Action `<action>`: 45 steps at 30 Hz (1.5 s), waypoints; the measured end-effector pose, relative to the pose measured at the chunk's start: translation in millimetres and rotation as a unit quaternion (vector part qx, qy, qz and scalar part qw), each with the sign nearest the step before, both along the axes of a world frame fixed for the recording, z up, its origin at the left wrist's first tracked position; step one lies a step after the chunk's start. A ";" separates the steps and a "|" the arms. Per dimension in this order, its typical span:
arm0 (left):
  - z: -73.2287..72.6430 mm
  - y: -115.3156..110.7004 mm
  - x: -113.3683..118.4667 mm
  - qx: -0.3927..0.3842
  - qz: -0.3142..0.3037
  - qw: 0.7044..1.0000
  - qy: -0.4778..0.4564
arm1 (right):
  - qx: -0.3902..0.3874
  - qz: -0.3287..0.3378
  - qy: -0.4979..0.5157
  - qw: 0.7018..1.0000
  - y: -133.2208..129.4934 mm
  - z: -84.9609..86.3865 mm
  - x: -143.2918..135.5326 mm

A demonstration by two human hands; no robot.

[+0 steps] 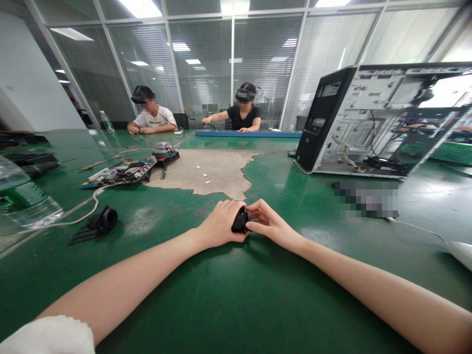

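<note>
standing beyond hands (pixel 222 223) holding a black part (pixel 239 221): hp-badged tower (pixel 321 118)

The table (pixel 177 305) is green. The small part (pixel 238 223) in the middle is black. From there, at nine o'clock, a see-through bottle (pixel 11 172) has a green label (pixel 25 197). At eleven, the patch (pixel 224 169) is greyish tan. At twelve, the bar (pixel 254 133) is blue, the shirt (pixel 243 119) is black, and the blinds (pixel 261 64) have thin stripes. At two, the computer box (pixel 365 120) is black in front, silvery inside. The sleeve (pixel 51 337) at eight is white.
</note>
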State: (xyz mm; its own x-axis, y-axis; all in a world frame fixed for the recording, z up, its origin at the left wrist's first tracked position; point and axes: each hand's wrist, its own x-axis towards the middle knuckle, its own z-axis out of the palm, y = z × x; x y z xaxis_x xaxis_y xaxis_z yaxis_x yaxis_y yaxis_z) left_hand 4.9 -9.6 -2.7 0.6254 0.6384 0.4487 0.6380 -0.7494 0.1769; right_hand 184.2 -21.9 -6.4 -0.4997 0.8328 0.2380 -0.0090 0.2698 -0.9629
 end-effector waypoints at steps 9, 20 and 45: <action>-2.1 1.0 0.4 0.002 0.003 1.000 -0.006 | 0.016 -0.027 0.003 1.000 1.3 -0.5 -0.7; -1.5 1.1 -0.3 0.002 0.000 1.000 0.000 | 0.001 -0.006 -0.001 1.000 -0.7 1.3 -0.8; 0.2 0.3 0.1 0.013 0.001 1.000 0.013 | 0.005 -0.013 0.006 1.000 -2.1 1.7 -0.9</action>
